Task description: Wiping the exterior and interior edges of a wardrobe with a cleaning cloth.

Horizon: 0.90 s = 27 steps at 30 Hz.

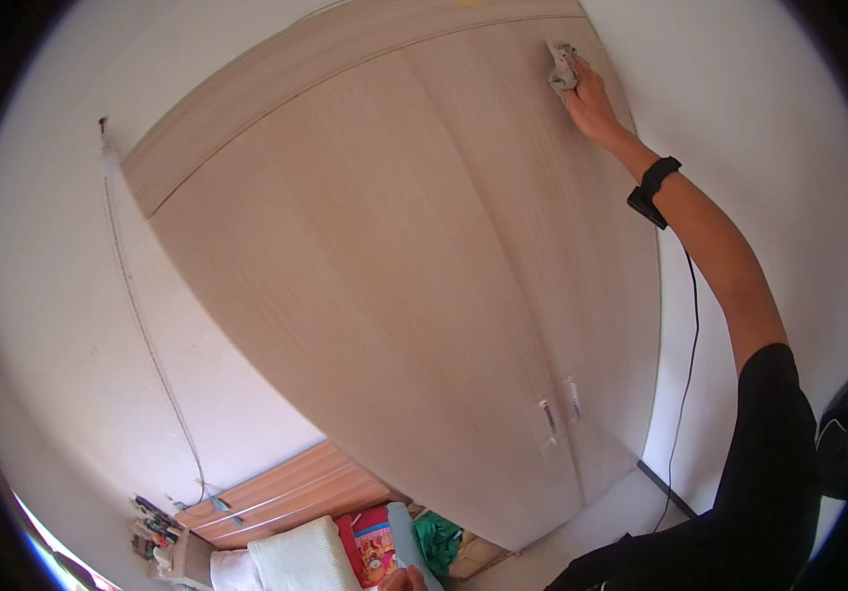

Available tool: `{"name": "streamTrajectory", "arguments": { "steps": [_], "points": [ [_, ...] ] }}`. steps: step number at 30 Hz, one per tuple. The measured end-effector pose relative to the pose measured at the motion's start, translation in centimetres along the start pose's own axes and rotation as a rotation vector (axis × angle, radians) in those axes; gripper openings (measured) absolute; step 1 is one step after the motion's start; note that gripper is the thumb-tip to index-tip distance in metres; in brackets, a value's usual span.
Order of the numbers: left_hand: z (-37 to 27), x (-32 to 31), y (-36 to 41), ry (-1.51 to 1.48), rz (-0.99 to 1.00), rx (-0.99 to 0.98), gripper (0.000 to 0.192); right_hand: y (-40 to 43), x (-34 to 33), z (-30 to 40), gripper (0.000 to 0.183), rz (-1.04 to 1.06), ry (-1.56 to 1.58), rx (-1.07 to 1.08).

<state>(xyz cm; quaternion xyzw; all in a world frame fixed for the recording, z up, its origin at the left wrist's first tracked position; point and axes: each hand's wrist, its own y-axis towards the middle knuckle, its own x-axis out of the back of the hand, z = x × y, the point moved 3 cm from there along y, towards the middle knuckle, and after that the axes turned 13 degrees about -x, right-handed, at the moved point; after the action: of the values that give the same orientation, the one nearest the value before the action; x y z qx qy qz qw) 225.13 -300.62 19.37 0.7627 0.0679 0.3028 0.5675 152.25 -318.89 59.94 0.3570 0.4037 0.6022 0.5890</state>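
Note:
My right hand (592, 103), its arm stretched up, holds a crumpled grey cloth (563, 70) against the upper right part of a tall wood-grain wardrobe door (513, 96). A black band with a small black device (653, 193) is around the right wrist, and a thin black cable hangs below the arm. My left hand (403, 580) shows only in part at the bottom edge; its fingers look curled, and whether it holds anything is hidden. Two door handles (548, 422) sit low on the wardrobe.
At lower left are a wooden headboard (284, 491), a white quilted cover (304, 558), a red patterned cloth item (372, 550) and green fabric (436, 543). A bedside cabinet (199, 558) bears small items. A cord (145, 325) runs down the left wall. White wall borders the wardrobe's right side.

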Motion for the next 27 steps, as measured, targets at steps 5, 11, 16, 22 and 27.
{"name": "streamTrajectory", "arguments": {
  "steps": [5,11,16,22,27],
  "points": [
    [2.2,7.2,-4.3,-0.063,0.094,0.219,0.031,-1.2,0.2,6.4,0.063,0.058,-0.051,-0.006],
    [1.5,14.9,-6.5,-0.07,0.079,0.236,0.03,-6.1,0.8,17.5,0.065,0.142,0.04,0.107],
    [1.3,16.7,-7.0,-0.052,0.073,0.281,0.035,-12.7,0.9,19.0,0.068,0.271,0.008,0.231],
    [2.2,12.6,-6.5,-0.102,0.095,0.184,0.038,-11.9,4.4,14.7,0.067,0.407,-0.091,0.293],
    [0.3,8.0,-3.8,-0.111,0.122,0.275,0.039,-7.2,4.5,8.6,0.068,0.358,-0.083,0.171]
  ]
}}
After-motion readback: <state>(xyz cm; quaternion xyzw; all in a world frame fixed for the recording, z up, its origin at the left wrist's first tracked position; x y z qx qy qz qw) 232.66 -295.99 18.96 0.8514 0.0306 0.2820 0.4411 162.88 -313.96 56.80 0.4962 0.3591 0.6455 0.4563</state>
